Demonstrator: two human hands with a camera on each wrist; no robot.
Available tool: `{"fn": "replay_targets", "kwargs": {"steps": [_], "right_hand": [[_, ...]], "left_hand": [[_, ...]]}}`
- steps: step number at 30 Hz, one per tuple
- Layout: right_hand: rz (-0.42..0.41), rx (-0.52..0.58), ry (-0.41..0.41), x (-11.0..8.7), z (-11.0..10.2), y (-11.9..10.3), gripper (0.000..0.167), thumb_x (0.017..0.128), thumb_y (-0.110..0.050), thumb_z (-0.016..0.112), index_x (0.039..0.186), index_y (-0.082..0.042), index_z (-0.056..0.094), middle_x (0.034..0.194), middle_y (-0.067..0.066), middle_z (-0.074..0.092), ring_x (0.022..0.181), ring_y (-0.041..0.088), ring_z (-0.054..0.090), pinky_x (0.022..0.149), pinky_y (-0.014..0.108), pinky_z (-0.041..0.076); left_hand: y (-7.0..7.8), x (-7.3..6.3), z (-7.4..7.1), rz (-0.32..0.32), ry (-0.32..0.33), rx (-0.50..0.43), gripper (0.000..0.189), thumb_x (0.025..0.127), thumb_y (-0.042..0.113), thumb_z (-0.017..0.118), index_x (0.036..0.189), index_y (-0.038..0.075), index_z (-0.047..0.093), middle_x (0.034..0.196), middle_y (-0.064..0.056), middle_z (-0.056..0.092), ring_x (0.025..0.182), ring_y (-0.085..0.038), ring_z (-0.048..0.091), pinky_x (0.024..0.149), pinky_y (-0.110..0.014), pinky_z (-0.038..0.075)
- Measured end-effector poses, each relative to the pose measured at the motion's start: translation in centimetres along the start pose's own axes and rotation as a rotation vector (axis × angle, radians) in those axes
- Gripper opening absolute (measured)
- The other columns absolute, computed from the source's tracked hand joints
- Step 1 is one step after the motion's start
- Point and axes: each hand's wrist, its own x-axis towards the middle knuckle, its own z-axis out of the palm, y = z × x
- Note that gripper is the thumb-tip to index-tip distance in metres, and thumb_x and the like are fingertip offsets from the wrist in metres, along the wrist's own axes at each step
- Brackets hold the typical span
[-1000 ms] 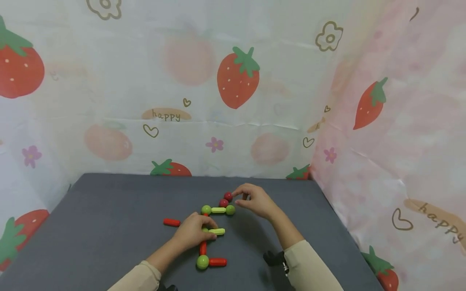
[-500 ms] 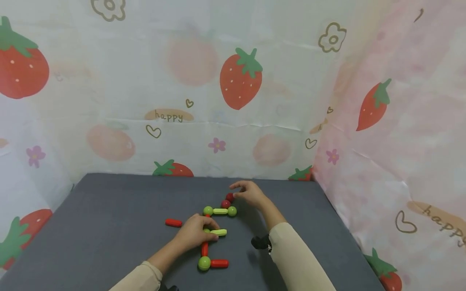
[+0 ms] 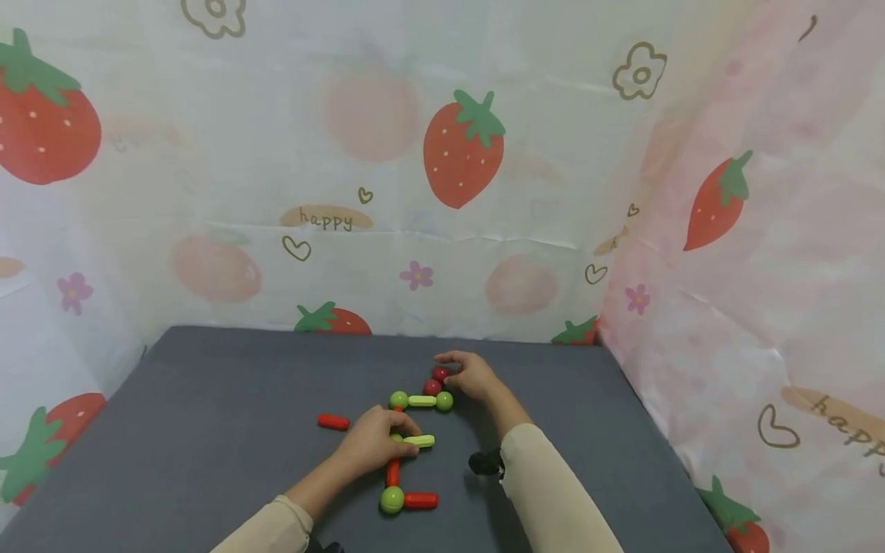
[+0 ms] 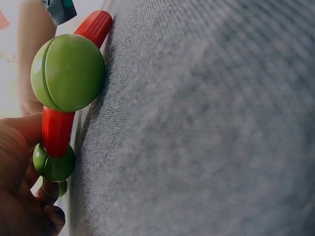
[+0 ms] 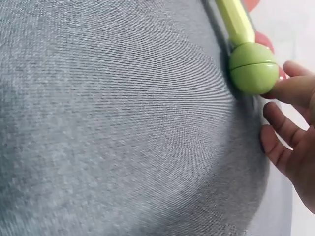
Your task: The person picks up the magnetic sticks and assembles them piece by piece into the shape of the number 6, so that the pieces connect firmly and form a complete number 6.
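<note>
Green balls joined by red and yellow-green sticks form a shape like a letter E on the table. My left hand (image 3: 373, 440) grips its middle green ball (image 4: 59, 164), beside a yellow-green stick (image 3: 419, 441). In the left wrist view, a red stick (image 4: 58, 130) links that ball to the near green ball (image 4: 69, 73). At the far end, two red balls touch each other close to the far right green ball (image 5: 254, 69). My right hand (image 3: 477, 378) holds the farther red ball (image 3: 439, 374) between thumb and index finger; the nearer red ball (image 3: 432, 387) sits against it.
A loose red stick (image 3: 333, 422) lies left of the shape. Another red stick (image 3: 420, 501) extends right from the near green ball. The dark grey table (image 3: 228, 384) ends at a strawberry-printed cloth (image 3: 332, 276) behind, with more cloth along the sides.
My right hand has shifted left, bringing its thumb beside the farther red ball and the index finger over it. My left hand keeps its grip. The head view has turned slightly left.
</note>
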Motion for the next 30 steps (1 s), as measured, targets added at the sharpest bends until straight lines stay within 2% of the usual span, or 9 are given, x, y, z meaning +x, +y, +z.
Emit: {"fn": "replay_targets", "kwargs": {"steps": [2,6,10,16,21,30], "right_hand": [[0.001,0.003,0.006,0.0,0.2,0.1,0.044,0.090,-0.003,0.066,0.130,-0.020,0.063,0.134,0.006,0.060,0.087,0.016,0.060,0.067,0.028,0.047],[0.002,-0.020,0.021,0.0,0.5,0.1,0.041,0.090,-0.004,0.066,0.127,-0.022,0.065,0.134,0.005,0.060,0.102,0.018,0.062,0.075,0.030,0.050],[0.007,-0.046,0.040,0.2,0.7,0.0,0.039,0.090,-0.005,0.067,0.124,-0.022,0.066,0.132,0.005,0.061,0.104,0.020,0.063,0.077,0.032,0.051],[0.015,-0.090,0.121,0.2,0.9,0.0,0.037,0.089,-0.008,0.069,0.123,-0.021,0.067,0.129,0.005,0.062,0.096,0.017,0.063,0.072,0.030,0.049],[0.005,-0.055,0.201,-0.1,0.6,-0.5,0.036,0.089,-0.012,0.070,0.124,-0.022,0.066,0.124,0.002,0.064,0.082,0.015,0.061,0.064,0.029,0.047],[-0.040,-0.003,0.223,-2.5,-0.4,-3.4,0.037,0.090,-0.022,0.071,0.126,-0.030,0.064,0.107,-0.002,0.064,0.078,0.018,0.058,0.060,0.032,0.046]], "left_hand": [[0.0,0.0,0.1,-0.002,0.002,0.001,0.018,0.076,0.039,0.082,0.092,0.039,0.073,0.088,0.019,0.068,0.087,-0.010,0.052,0.076,-0.032,0.046],[0.1,0.0,0.1,0.003,0.008,0.008,0.017,0.077,0.039,0.081,0.092,0.039,0.073,0.088,0.019,0.068,0.088,-0.010,0.053,0.076,-0.032,0.046],[0.1,-0.1,0.1,-0.003,0.018,0.025,0.017,0.077,0.039,0.082,0.092,0.039,0.073,0.088,0.019,0.068,0.088,-0.009,0.052,0.076,-0.032,0.046],[0.2,-0.1,0.3,-0.004,0.027,0.044,0.017,0.076,0.039,0.082,0.091,0.039,0.073,0.088,0.019,0.068,0.087,-0.009,0.052,0.075,-0.030,0.046],[0.3,-0.1,0.3,-0.007,0.019,0.048,0.017,0.077,0.039,0.081,0.091,0.039,0.073,0.089,0.018,0.068,0.087,-0.009,0.052,0.075,-0.031,0.046],[0.0,-0.1,0.1,0.029,0.015,0.031,0.016,0.077,0.039,0.081,0.091,0.036,0.074,0.087,0.019,0.068,0.085,-0.006,0.059,0.075,-0.030,0.048]]}}
